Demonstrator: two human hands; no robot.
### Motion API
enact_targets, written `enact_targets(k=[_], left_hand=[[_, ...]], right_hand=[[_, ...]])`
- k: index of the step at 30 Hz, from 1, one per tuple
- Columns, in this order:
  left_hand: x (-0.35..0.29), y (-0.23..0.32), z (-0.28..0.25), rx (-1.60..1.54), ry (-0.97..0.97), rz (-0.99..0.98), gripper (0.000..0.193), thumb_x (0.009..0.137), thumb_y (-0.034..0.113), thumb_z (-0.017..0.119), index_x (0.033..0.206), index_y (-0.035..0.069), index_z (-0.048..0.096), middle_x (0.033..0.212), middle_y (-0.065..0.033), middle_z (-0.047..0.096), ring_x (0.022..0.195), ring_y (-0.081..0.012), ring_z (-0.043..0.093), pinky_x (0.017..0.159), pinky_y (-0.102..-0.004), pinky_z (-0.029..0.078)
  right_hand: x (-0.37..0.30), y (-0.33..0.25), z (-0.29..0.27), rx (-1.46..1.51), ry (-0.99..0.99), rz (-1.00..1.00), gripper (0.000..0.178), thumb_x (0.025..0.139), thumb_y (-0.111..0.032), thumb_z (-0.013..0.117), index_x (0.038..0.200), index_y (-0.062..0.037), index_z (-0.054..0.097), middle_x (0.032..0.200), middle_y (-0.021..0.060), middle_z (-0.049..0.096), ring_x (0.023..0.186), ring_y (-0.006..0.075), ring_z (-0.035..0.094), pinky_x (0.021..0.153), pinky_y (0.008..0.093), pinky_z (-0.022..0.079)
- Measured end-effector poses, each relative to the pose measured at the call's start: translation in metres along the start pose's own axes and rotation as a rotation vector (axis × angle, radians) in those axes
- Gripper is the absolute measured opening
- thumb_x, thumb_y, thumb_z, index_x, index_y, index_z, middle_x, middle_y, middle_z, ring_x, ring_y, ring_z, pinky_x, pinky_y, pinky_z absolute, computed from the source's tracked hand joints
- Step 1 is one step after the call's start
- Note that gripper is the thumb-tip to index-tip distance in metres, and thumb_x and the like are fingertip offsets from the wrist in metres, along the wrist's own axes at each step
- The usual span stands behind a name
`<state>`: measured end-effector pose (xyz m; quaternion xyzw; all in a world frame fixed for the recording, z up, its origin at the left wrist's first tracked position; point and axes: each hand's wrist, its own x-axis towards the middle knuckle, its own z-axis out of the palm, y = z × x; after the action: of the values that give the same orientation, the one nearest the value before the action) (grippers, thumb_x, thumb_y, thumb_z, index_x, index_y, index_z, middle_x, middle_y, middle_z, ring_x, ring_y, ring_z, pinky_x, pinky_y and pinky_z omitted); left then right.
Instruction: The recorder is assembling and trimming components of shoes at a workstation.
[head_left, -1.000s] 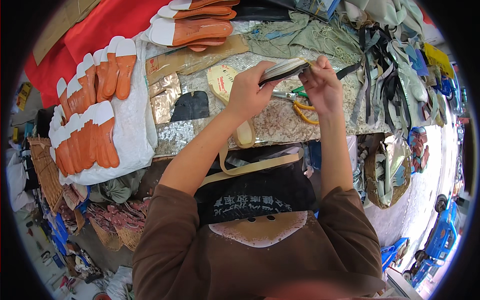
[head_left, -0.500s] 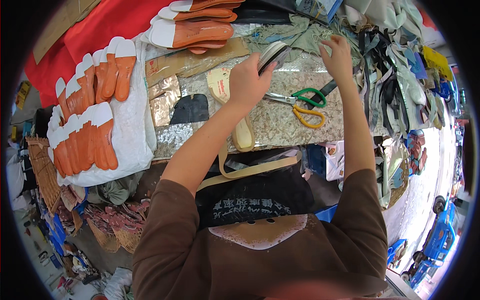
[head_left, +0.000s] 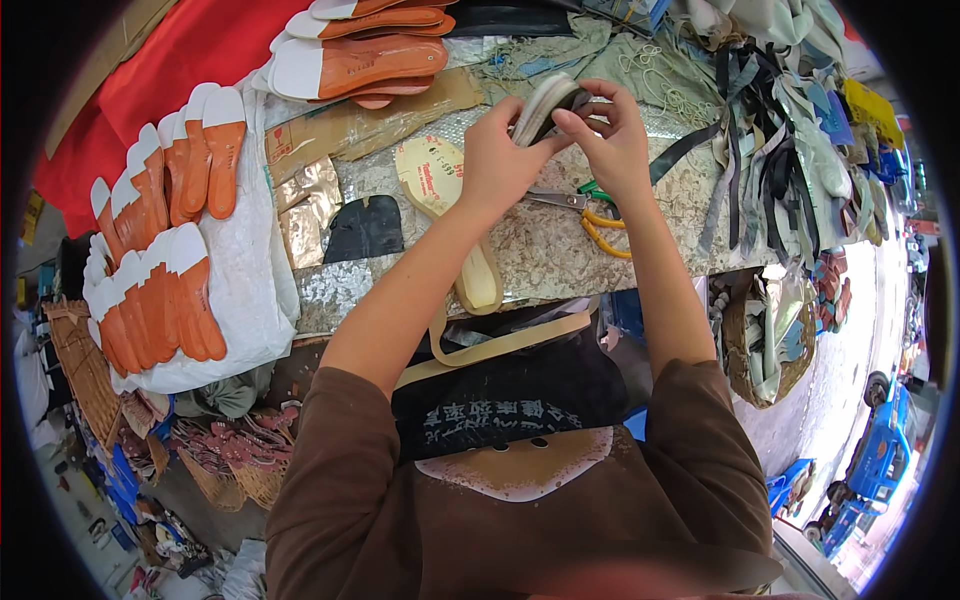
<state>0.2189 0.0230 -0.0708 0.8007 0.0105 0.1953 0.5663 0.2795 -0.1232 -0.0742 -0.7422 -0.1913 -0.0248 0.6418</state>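
Above the worktable, my left hand is closed around a curved, layered piece with pale edges and a dark inner face. My right hand is closed at its right side, thumb in front and fingers curled behind; the piece's exact kind I cannot make out. Below my hands lie scissors with green and yellow handles, partly covered by my right hand and wrist. A cream insole lies under my left forearm, its wide printed end showing to the left. Left of it rests a black cut piece.
Orange insoles with white ends stand in rows on white sheeting at left; more are stacked at the back. Dark and grey strips hang at right. A tan strip loops off the table's front edge.
My right hand has come left and down from the green cloth and closed on the layered piece. The left hand keeps its hold, and the view has shifted slightly.
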Motion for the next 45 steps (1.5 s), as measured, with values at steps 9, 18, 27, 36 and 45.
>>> enact_targets(k=[9, 18, 27, 36, 45], left_hand=[[0.004, -0.021, -0.010, -0.761, -0.297, -0.410, 0.038, 0.088, 0.028, 0.069, 0.113, 0.002, 0.057, 0.100, -0.0044, 0.064, 0.088, -0.0110, 0.061, 0.066, -0.0259, 0.053], [0.001, -0.020, -0.011, -0.831, -0.269, -0.502, 0.035, 0.093, 0.024, 0.061, 0.121, 0.004, 0.054, 0.108, -0.0039, 0.062, 0.092, -0.0136, 0.064, 0.075, -0.0330, 0.059], [-0.003, -0.026, -0.009, -0.771, -0.240, -0.476, 0.037, 0.093, 0.026, 0.061, 0.122, 0.004, 0.053, 0.110, -0.0046, 0.062, 0.094, -0.0137, 0.063, 0.076, -0.0322, 0.058], [0.004, -0.022, -0.008, -0.720, -0.237, -0.585, 0.039, 0.094, 0.032, 0.060, 0.124, 0.007, 0.052, 0.111, -0.0047, 0.061, 0.094, -0.0142, 0.063, 0.071, -0.0317, 0.057], [0.006, -0.033, -0.007, -0.651, -0.160, -0.537, 0.033, 0.094, 0.013, 0.056, 0.125, 0.006, 0.050, 0.111, -0.0076, 0.062, 0.090, -0.0169, 0.064, 0.069, -0.0321, 0.057]], right_hand=[[0.001, 0.009, -0.015, -0.074, -0.080, -0.225, 0.046, 0.073, 0.001, 0.075, 0.116, -0.0054, 0.061, 0.108, 0.0066, 0.048, 0.086, 0.0119, 0.054, 0.079, 0.0264, 0.051], [-0.008, 0.008, -0.011, -0.373, 0.092, -0.405, 0.047, 0.069, 0.007, 0.073, 0.113, -0.0066, 0.064, 0.102, 0.0068, 0.053, 0.073, 0.0127, 0.057, 0.072, 0.0247, 0.048], [-0.006, 0.018, -0.003, -0.328, 0.133, -0.401, 0.036, 0.072, 0.007, 0.072, 0.105, -0.0032, 0.064, 0.099, 0.0086, 0.055, 0.074, 0.0152, 0.063, 0.067, 0.0256, 0.051], [-0.004, 0.021, -0.005, -0.300, 0.083, -0.389, 0.025, 0.072, 0.009, 0.067, 0.094, -0.0008, 0.059, 0.097, 0.0088, 0.063, 0.074, 0.0184, 0.064, 0.070, 0.0283, 0.051], [0.015, -0.017, -0.051, -0.476, 0.062, -0.337, 0.025, 0.079, 0.001, 0.068, 0.103, -0.0050, 0.067, 0.072, 0.0008, 0.056, 0.061, 0.0089, 0.045, 0.058, 0.0223, 0.040]])
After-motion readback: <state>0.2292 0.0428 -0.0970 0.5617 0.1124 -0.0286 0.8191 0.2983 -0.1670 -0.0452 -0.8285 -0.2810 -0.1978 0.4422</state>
